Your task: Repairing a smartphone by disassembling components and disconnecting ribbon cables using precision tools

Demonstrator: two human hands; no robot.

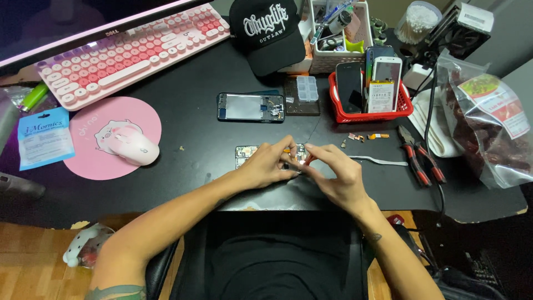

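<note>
two hands [302, 166], small part hidden by fingers [288, 153]

Both hands, left hand [265, 164] and right hand [333, 173], meeting over a circuit board [245, 154], black desk [189, 100], tweezers [383, 161] beside

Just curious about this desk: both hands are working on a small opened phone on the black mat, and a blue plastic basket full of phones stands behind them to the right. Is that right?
Not quite. The head view shows the plastic basket of phones is red, not blue. The rest holds: the left hand and right hand meet over the small opened phone on the black mat.
</note>
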